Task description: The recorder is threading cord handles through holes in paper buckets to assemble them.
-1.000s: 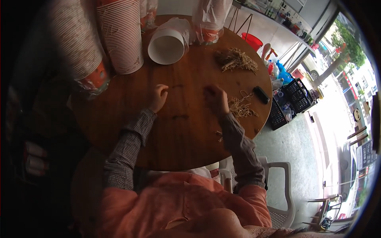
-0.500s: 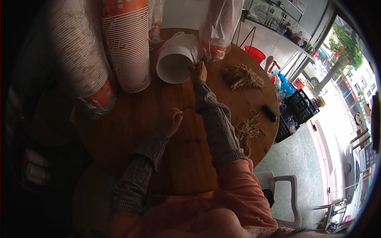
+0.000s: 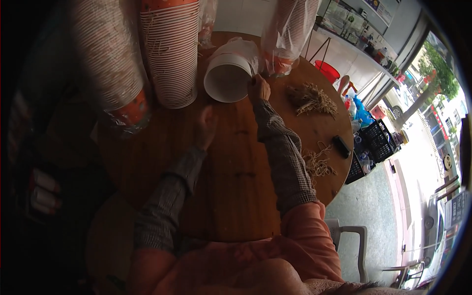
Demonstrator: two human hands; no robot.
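A white paper tub (image 3: 227, 82) lies on its side on the round wooden table, its open mouth facing me. A thin clear plastic bag (image 3: 242, 48) covers its far part. My right hand (image 3: 259, 89) is closed at the right side of the tub's rim, pinching the edge of the bag. My left hand (image 3: 205, 127) is raised over the table, short of the tub and near the foot of a tall stack of paper tubs (image 3: 169, 59). It looks free of any object, but motion smears its fingers.
Bagged tub stacks stand at the far left (image 3: 105, 54) and far right (image 3: 287, 37). Right of my arm lie a bundle of straw-coloured strands (image 3: 312, 98), loose strings (image 3: 318, 160) and a dark oblong object (image 3: 341, 146). Beyond the table are black crates (image 3: 376, 137) and a white chair (image 3: 361, 246).
My left hand has moved forward, closer to the tub and the tall stack. My right hand stays at the tub's rim. The whole view has shifted slightly.
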